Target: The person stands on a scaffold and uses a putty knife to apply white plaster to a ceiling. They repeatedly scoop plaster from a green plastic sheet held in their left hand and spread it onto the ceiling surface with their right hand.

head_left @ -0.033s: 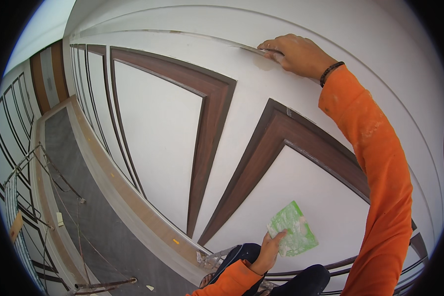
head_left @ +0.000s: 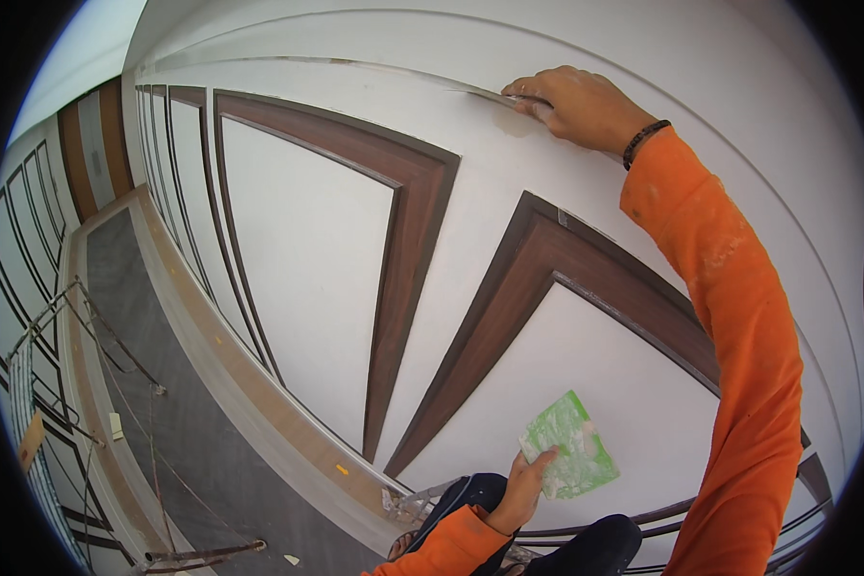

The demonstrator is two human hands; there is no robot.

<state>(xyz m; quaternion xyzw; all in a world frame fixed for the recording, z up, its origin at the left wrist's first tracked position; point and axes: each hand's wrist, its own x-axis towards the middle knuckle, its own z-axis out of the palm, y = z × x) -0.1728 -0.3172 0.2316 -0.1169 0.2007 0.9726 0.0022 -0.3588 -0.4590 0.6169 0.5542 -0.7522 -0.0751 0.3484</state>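
My right hand (head_left: pixel 590 108) reaches up to the white wall (head_left: pixel 302 206), its fingers closed on a thin flat scraper. The scraper's blade (head_left: pixel 490 94) lies along the narrow gap line near the wall's top, and a damp-looking patch (head_left: pixel 516 122) shows just below it. Most of the scraper is hidden by the fingers. Low in front of me, my left hand (head_left: pixel 523 490) grips a green square putty spreader (head_left: pixel 571 446) by one edge. White putty is smeared over the spreader's face. It is held away from the wall work at the top.
Dark brown frame mouldings (head_left: pixel 418 192) stand on the wall. My knees (head_left: pixel 610 547) and a metal ladder part (head_left: pixel 418 504) are below. Down left lies a grey floor (head_left: pixel 192 384) with a tan border. A metal scaffold frame (head_left: pixel 115 331) stands at the left, near a brown door (head_left: pixel 96 144).
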